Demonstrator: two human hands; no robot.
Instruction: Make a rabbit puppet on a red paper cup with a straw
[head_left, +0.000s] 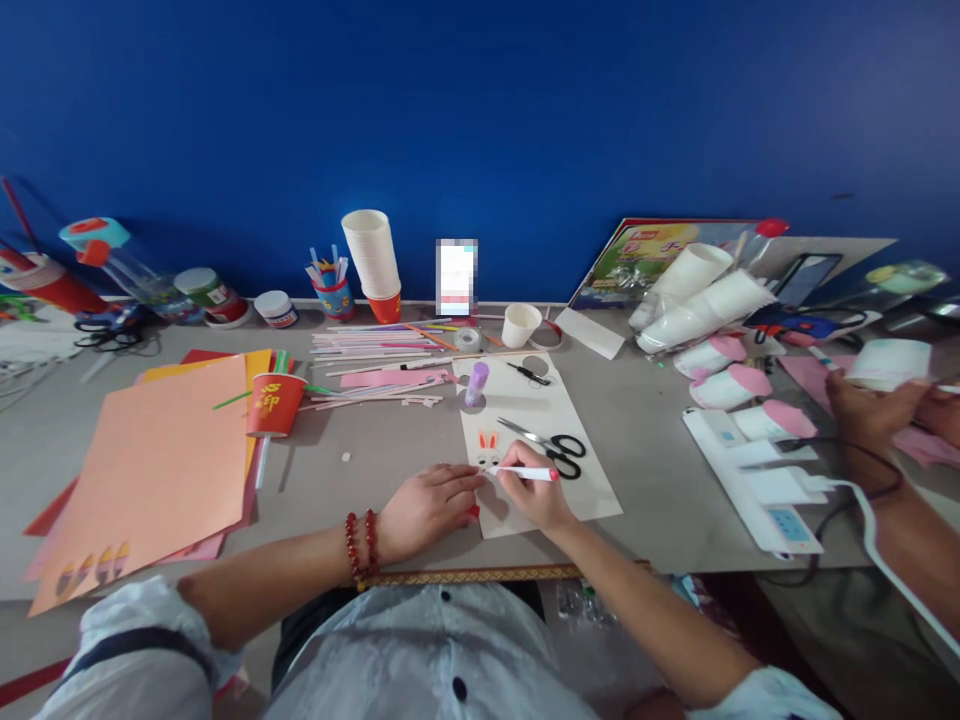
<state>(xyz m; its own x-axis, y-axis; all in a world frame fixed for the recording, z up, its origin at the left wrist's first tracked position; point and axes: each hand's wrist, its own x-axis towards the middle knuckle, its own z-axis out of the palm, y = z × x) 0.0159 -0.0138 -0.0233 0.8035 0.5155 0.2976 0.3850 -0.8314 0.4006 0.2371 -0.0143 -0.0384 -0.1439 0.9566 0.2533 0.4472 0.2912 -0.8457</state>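
My right hand (pixel 531 487) is closed around a white marker with a red end (pixel 534 473), its tip down on the white paper (pixel 577 500). A small rabbit drawing with orange-red ears (pixel 488 441) lies under the tip. My left hand (pixel 435 505) rests flat at the paper's left edge, fingers stretched toward the drawing. A small red piece (pixel 473 512) shows by its thumb; whether it is held I cannot tell. Black-handled scissors (pixel 564 452) lie just beyond my right hand. Upright on the paper's far part stands a purple glue stick (pixel 477 384).
Coloured paper sheets (pixel 172 450) and a red paper cup (pixel 274 405) are at left. Straws and sticks (pixel 375 345) lie behind, near stacked white cups (pixel 371 255). At right are a power strip (pixel 750 480), pink-and-white cups (pixel 731 385) and another person's hand (pixel 874 420) holding a cup.
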